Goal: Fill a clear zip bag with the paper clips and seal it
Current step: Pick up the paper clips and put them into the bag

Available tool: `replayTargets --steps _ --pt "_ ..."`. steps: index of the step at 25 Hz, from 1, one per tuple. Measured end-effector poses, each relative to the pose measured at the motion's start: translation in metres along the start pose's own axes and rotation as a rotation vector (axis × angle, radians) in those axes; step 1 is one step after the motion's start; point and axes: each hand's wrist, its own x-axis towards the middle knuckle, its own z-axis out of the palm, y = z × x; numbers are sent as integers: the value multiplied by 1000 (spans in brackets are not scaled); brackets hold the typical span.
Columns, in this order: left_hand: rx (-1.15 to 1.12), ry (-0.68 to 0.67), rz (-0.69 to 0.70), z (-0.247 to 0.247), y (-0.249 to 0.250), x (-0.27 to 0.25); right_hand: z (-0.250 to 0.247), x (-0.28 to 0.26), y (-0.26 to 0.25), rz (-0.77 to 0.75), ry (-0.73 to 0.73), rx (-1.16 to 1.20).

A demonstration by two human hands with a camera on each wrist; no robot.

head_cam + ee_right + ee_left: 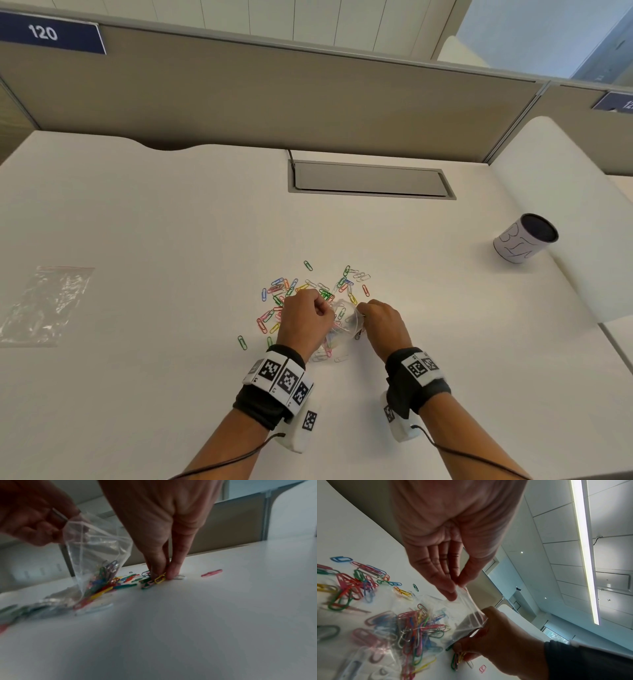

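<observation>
A clear zip bag (pixel 344 325) (pixel 436 604) (pixel 96 545) stands on the white desk (pixel 171 222) between my hands, mouth up and open. Several coloured paper clips (pixel 419 628) (pixel 106 572) lie inside it. My left hand (pixel 322 310) (pixel 457 588) (pixel 34 520) pinches the bag's top rim and holds it up. Right beside the bag, my right hand (pixel 363 313) (pixel 163 574) (pixel 467 650) pinches a few clips (pixel 158 580) against the desk. Many loose clips (pixel 284 291) (pixel 351 584) are scattered behind and left of the bag.
A second clear bag (pixel 44 305) lies flat at the desk's left. A white cup with a dark inside (pixel 524 240) stands at the right, next to a raised white ledge (pixel 565 192). A grey cable flap (pixel 370 180) sits at the back before the partition.
</observation>
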Motion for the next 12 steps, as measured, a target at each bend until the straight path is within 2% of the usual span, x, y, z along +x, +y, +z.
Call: replayTargets --steps 4,7,10,12 --pt "-4 1 -11 0 1 -1 -17 -2 8 283 111 526" --pt "0 -8 -16 0 1 -1 -42 -9 4 327 139 852" --pt "-5 -9 -21 1 2 -1 -69 -12 -11 207 42 883" --pt "-13 -12 -21 1 3 -2 -76 -10 -24 99 -57 665"
